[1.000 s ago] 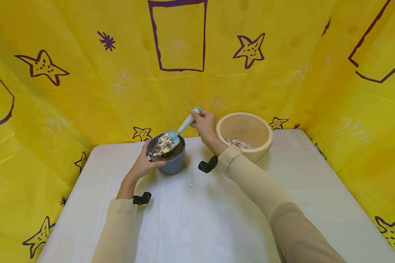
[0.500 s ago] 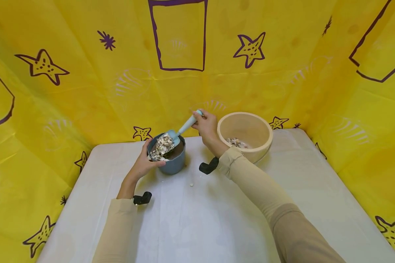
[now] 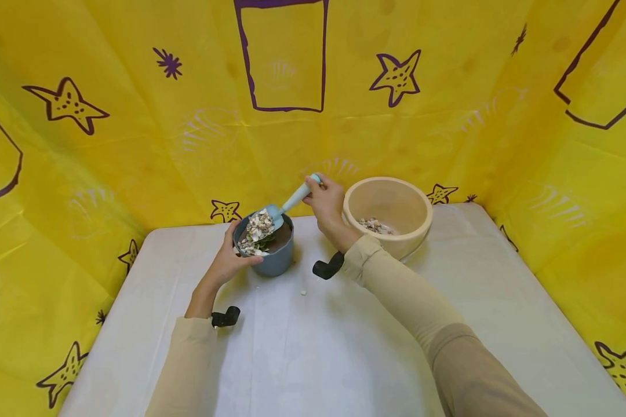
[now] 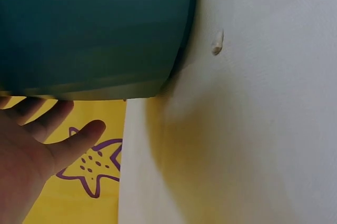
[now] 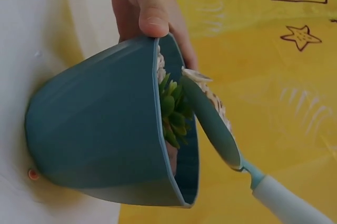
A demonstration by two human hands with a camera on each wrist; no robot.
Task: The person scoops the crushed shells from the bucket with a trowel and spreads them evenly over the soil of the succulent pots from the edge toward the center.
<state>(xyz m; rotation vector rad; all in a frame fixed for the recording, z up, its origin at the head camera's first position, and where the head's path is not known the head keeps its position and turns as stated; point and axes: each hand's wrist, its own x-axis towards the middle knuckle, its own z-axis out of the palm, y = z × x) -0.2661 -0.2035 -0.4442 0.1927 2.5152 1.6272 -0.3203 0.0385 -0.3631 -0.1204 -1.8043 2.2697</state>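
The left hand (image 3: pixel 225 259) holds a blue-grey flower pot (image 3: pixel 275 264) by its left side, its thumb (image 5: pixel 154 20) at the rim in the right wrist view. Inside the pot sits a green succulent (image 5: pixel 172 107) in brown soil, with pale shell bits along the left side. The right hand (image 3: pixel 327 201) grips the light handle of a blue hand trowel (image 3: pixel 295 198), tilted down leftward. Its blade (image 5: pixel 215 124) lies over the pot's mouth close to the succulent, loaded with crushed shells (image 3: pixel 259 223). In the left wrist view, the left fingers (image 4: pixel 76 142) lie at the pot's side.
Right of the right hand stands a beige planter (image 3: pixel 422 229) with leftover shell bits (image 3: pixel 374 226) at its bottom. A small shell (image 4: pixel 217 43) lies on the white table (image 3: pixel 302 359). Yellow sheeting (image 3: pixel 188 156) with starfish drawings rises behind and at both sides.
Some shells have slid off the trowel into the left part of the pot, and green leaves now show under the blade. The right hand has shifted slightly right; the left hand stays put.
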